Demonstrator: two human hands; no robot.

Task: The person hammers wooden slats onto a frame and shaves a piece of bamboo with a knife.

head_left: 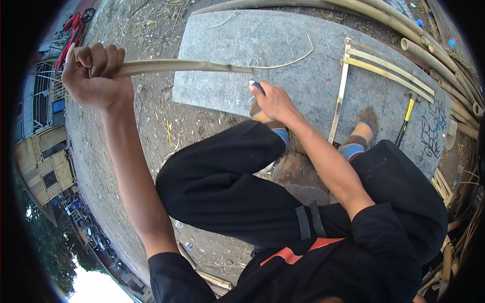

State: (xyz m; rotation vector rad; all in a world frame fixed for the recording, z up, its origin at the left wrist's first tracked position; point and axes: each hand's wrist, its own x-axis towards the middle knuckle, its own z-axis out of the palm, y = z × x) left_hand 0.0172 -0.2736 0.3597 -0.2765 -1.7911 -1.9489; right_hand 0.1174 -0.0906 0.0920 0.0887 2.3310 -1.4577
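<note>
A long pale bamboo strip (177,66) runs almost level across the upper left of the frame, from the left hand (93,73) to a point just above the right hand (273,101). The left hand is closed in a fist around the strip's outer end, arm raised. The right hand, near the frame's centre, is closed on a small dark-handled tool (256,86), whose tip meets the strip's inner end; the blade itself is too small to make out. A thin curled shaving (290,61) trails from that end over the grey concrete slab (283,40), which fills the upper middle. On the slab's right part lie several flat bamboo slats (389,68), one long slat (339,98) set across them, and a hammer with a yellow and black handle (406,116). Round bamboo poles (429,50) are stacked along the upper right edge. Two feet in striped socks (361,136) rest on the slab's near edge, above knees in black trousers. Bare ground strewn with chips (151,126) lies to the slab's left.
</note>
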